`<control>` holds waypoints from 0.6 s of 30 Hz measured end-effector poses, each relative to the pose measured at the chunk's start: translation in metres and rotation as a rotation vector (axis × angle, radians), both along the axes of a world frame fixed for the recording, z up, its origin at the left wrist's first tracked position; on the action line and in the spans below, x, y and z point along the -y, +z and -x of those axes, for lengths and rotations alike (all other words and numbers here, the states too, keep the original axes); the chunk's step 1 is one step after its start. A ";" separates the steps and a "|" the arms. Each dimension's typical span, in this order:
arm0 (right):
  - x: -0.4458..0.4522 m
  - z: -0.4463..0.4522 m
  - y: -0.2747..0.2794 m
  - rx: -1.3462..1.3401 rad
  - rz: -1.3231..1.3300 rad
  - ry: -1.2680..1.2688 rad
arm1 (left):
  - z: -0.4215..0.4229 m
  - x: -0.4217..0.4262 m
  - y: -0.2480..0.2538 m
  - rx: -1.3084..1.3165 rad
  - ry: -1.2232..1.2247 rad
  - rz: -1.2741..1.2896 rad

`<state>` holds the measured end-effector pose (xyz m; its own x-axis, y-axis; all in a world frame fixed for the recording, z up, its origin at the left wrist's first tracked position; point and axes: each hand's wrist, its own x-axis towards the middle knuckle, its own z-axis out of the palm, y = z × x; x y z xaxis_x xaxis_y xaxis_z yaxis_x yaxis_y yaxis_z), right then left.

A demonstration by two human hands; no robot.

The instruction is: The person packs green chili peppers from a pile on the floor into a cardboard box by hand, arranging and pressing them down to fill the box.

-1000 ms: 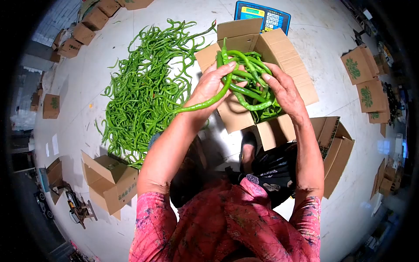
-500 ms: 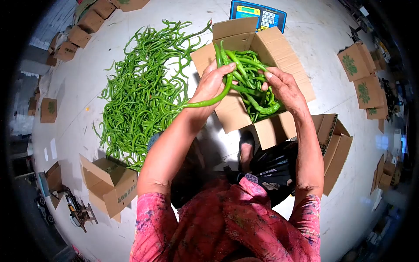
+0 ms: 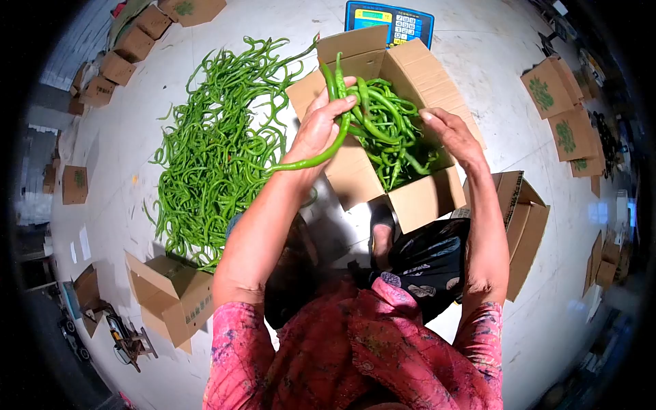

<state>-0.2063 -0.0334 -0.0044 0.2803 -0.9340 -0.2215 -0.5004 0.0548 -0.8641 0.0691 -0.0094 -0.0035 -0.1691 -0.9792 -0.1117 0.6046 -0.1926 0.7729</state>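
My left hand [image 3: 320, 126] is closed around a few long green chili peppers [image 3: 339, 82]. One of them curves down past my wrist towards the floor pile. Below and beside that hand, an open cardboard box [image 3: 425, 199] holds many more green chili peppers [image 3: 393, 140]. Over the box's right side is my right hand [image 3: 452, 137], thumb and fingers loosely extended, with no pepper visible in it. Some of its fingers are partly hidden. To the left, a large heap of chili peppers [image 3: 212, 150] lies spread on the floor.
Behind the box stands a blue scale with a keypad [image 3: 400, 26]. Open cardboard boxes sit at the lower left [image 3: 174, 301] and right [image 3: 523, 236]. More cartons [image 3: 552, 89] line both sides of the floor. My foot [image 3: 383, 236] is close to the box's near flap.
My right hand has let go of the peppers it held and moved slightly right, away from my left hand. My left hand still holds its peppers. The view has shifted a little.
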 end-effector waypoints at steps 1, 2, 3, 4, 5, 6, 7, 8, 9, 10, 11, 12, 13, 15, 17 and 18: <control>-0.007 -0.012 0.013 0.020 0.019 -0.018 | 0.003 -0.001 0.003 0.015 -0.046 0.011; -0.011 -0.024 0.021 0.074 0.022 -0.013 | 0.006 -0.002 0.006 0.029 -0.091 0.021; -0.014 -0.035 0.026 0.129 0.025 -0.008 | 0.010 -0.004 0.010 0.045 -0.136 0.029; -0.017 -0.043 0.033 0.155 -0.049 0.009 | 0.014 -0.008 0.017 0.061 -0.192 0.019; -0.017 -0.051 0.026 0.305 -0.080 0.031 | 0.017 -0.007 0.012 0.060 -0.262 0.076; -0.017 -0.055 0.024 0.339 -0.106 0.058 | 0.021 -0.008 0.009 0.047 -0.287 0.097; -0.017 -0.059 0.026 0.372 -0.132 0.085 | 0.024 -0.009 0.007 0.032 -0.311 0.117; -0.016 -0.060 0.025 0.379 -0.145 0.050 | 0.026 -0.009 0.005 0.000 -0.298 0.103; -0.015 -0.057 0.024 0.387 -0.139 0.025 | 0.027 -0.009 0.004 0.007 -0.284 0.091; -0.013 -0.053 0.022 0.394 -0.133 0.003 | 0.027 -0.008 0.002 0.015 -0.267 0.080; -0.012 -0.051 0.021 0.401 -0.128 -0.018 | 0.026 -0.008 0.002 0.021 -0.248 0.068; -0.013 -0.050 0.020 0.416 -0.131 -0.089 | 0.025 -0.007 0.001 0.034 -0.254 0.053; -0.013 -0.049 0.019 0.428 -0.126 -0.113 | 0.024 -0.006 0.002 0.045 -0.258 0.035; -0.013 -0.047 0.017 0.451 -0.113 -0.166 | 0.024 -0.006 0.005 0.077 -0.263 0.023; -0.014 -0.048 0.022 0.415 -0.101 -0.203 | 0.028 -0.006 0.011 0.119 -0.269 0.037; -0.014 -0.047 0.021 0.395 -0.074 -0.191 | 0.031 -0.006 0.009 0.117 -0.274 0.090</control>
